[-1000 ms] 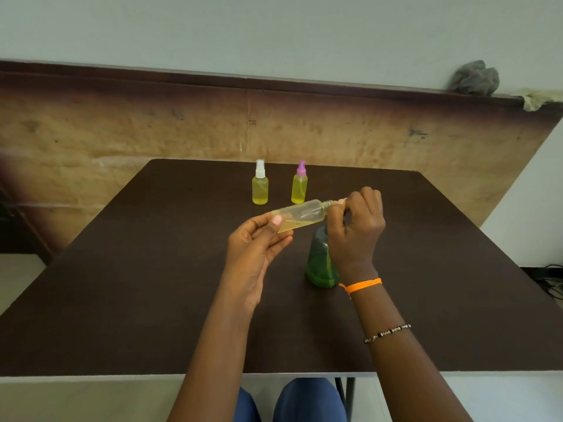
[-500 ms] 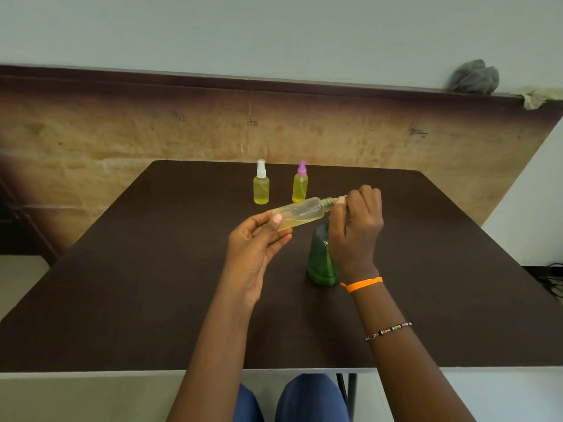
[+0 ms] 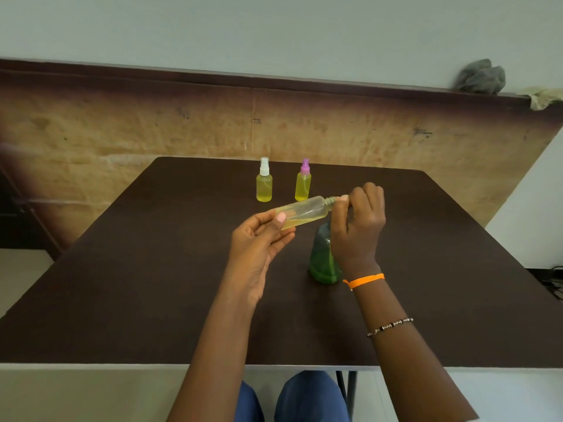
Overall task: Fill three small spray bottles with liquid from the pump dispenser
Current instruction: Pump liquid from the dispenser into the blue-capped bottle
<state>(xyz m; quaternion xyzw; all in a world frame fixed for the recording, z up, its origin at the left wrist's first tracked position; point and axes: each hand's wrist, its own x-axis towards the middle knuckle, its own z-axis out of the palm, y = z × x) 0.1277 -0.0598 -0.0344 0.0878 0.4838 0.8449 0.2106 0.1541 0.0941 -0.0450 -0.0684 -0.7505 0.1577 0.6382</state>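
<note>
Clear plastic spray bottle (image 3: 304,212), part-filled yellow, pinched by my left hand (image 3: 259,242); my right hand (image 3: 358,226) curls over green dispenser (image 3: 323,257): keep neck at nozzle.

Right hand (image 3: 358,226) fingers (image 3: 345,198) eased slightly off tilted bottle (image 3: 304,212) neck; threaded neck now more exposed.

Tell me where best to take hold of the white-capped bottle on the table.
Grip the white-capped bottle round its straight yellow body, coming from its left side or the front. It stands upright, the purple-capped bottle stands close on its right, and the cap is narrow.
</note>
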